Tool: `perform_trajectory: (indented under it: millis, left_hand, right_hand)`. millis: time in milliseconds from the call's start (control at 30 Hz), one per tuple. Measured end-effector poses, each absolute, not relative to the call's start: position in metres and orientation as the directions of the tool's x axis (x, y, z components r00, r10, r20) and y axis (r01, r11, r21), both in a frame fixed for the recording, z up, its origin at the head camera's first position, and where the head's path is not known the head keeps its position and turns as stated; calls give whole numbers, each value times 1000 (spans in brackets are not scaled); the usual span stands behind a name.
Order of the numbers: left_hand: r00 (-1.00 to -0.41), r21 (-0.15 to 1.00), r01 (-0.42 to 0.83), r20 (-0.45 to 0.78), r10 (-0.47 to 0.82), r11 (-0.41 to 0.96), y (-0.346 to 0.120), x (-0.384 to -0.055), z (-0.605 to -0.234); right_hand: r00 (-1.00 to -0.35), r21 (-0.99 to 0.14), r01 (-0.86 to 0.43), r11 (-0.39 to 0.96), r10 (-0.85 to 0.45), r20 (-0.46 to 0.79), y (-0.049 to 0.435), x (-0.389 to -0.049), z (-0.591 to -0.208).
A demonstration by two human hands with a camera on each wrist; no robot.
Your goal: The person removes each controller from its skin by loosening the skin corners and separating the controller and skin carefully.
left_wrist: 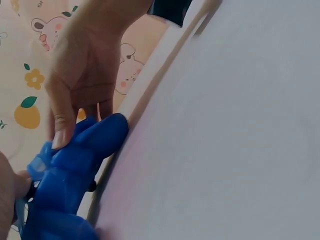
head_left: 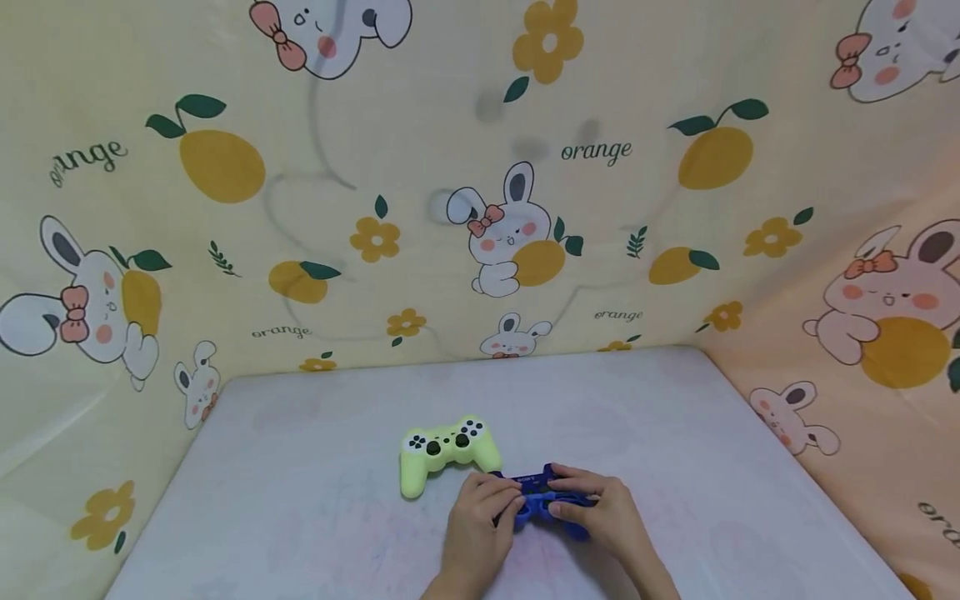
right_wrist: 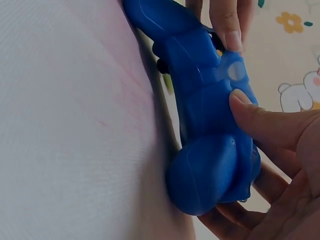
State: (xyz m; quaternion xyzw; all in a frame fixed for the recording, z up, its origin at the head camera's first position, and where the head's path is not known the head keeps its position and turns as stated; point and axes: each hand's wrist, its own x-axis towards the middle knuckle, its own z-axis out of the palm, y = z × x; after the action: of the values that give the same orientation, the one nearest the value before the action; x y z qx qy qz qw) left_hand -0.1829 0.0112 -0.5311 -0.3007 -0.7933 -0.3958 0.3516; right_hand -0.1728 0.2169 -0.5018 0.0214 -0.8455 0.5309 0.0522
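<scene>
A dark-blue game controller with small pale lettering [head_left: 534, 481] is held by both hands near the front of the pale, cloth-like tabletop [head_left: 315, 483]. A brighter blue, rubbery cover [right_wrist: 205, 107] is wrapped around much of it, while the dark face is left exposed in the head view. It cannot be told whether the tabletop is touched by the controller.

The controller's left side is gripped by the left hand [head_left: 480, 525], its fingers bent and its thumb drawn in close. The right side is pinched by the right hand [head_left: 606, 510], with the thumb pressed on the cover and the fingers curved beneath in the right wrist view. A yellow-green controller with black sticks and white button areas [head_left: 447, 446] is set just beyond the left hand, untouched.

The step in hand is judged to be the working of the cover's edge about the controller; whether it is being fitted or removed cannot be told. For the next move, a steady hold by one hand and an even pull by the other seem to be called for.
</scene>
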Motion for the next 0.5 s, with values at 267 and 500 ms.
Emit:
perform_trajectory:
  millis: [267, 500]
  left_hand:
    - [-654, 579, 736, 742, 148, 350, 11, -181, -541]
    - [-713, 684, 700, 687, 138, 207, 8, -180, -544]
  right_hand:
    - [-992, -901, -96, 422, 30, 120, 216, -174, -504]
    - [-992, -905, -96, 414, 34, 121, 217, -174, -506]
